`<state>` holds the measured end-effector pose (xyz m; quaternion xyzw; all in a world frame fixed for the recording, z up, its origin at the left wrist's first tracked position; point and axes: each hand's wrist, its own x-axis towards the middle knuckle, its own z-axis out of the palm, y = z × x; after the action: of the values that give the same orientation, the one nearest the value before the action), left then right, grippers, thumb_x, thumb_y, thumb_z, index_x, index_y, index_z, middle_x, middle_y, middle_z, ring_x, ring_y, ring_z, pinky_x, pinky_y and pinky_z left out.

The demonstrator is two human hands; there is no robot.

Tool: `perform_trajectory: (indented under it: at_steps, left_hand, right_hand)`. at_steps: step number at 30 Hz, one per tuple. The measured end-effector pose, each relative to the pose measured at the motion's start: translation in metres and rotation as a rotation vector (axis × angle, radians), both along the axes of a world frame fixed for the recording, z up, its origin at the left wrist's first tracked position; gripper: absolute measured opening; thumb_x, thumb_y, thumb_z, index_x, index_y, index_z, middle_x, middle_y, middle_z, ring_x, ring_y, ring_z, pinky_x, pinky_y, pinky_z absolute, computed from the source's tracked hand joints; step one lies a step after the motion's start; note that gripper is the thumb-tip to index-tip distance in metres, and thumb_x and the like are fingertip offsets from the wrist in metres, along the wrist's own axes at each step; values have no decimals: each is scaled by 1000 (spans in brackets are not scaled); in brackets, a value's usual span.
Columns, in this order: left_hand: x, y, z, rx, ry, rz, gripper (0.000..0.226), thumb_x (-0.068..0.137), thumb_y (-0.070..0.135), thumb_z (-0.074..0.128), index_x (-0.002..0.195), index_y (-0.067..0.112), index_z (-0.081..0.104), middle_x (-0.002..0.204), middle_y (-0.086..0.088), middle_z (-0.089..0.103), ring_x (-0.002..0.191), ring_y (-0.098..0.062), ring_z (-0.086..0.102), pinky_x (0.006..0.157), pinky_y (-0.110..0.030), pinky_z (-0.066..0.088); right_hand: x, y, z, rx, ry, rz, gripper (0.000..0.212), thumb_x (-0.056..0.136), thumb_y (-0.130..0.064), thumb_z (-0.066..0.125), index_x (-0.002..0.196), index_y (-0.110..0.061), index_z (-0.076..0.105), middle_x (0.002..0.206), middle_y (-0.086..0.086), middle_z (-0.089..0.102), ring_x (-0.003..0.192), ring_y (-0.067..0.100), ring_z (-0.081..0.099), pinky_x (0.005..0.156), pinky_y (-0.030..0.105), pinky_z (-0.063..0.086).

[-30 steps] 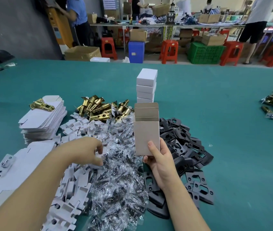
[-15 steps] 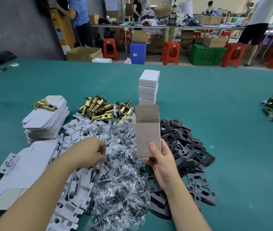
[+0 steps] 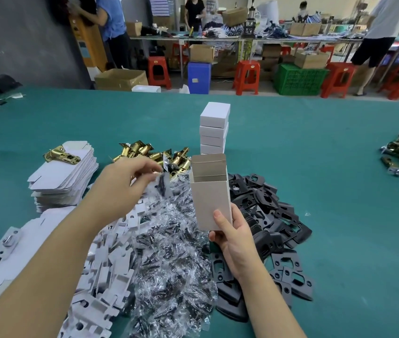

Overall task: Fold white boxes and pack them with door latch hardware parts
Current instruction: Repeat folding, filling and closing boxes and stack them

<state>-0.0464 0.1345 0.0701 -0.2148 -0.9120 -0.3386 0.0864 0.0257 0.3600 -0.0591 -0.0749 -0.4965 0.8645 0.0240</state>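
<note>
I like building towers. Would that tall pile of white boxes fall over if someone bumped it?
Probably, yes. The stack of white boxes is narrow and several boxes high, and the top one sits slightly askew. Nothing beside it props it up. They look like thin cardboard, so likely light and easy to shove.

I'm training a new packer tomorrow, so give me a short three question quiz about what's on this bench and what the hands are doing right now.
1. True or false: the open box in the right hand is held upright with its top flaps open.
2. What does the left hand pinch?
A. a brass latch
B. a clear bag of screws
C. a black plate
3. Fill in: the stack of closed white boxes stands ____ the open box, farther from the person.

Key:
1. True.
2. B. It is lifted above the pile of bags, beside the brass latches.
3. Behind.
</note>
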Motion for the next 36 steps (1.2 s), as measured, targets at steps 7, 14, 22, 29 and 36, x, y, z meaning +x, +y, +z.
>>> perform_trajectory:
  at_steps: [7,14,22,29,36]
  left_hand:
    - [6,48,32,137,273,-75,12,92,14,74,96,24,78,80,15,66,79,-5,54,72,-12,41]
    - [0,81,35,-343,211,-220,17,99,20,62,107,27,75,97,7,66,101,-22,59,88,-41,47]
    - [0,87,27,-223,150,-198,22,91,18,74,113,18,72,104,1,67,95,-17,61,90,-37,49]
    - [5,91,20,-186,112,-220,15,96,15,68,102,21,79,99,8,77,92,-11,67,89,-31,51]
    - [7,93,22,-129,62,-193,17,98,14,63,107,21,76,99,9,76,88,-5,64,78,-15,48]
  right_hand:
    - [2,-2,1,130,10,39,41,80,-39,81,120,-37,70,109,-2,74,90,11,66,66,22,52]
    - [2,-2,1,149,28,34,45,78,-46,81,121,-40,68,110,-3,74,94,12,66,65,22,51]
    - [2,-1,3,111,37,29,43,78,-45,80,119,-40,70,110,-1,72,93,14,64,64,23,50]
    - [3,-2,3,106,38,26,44,79,-45,81,121,-39,69,111,-2,72,94,13,65,65,23,50]
    - [3,-2,3,96,50,39,44,79,-44,81,121,-38,69,111,-2,72,93,10,65,66,23,51]
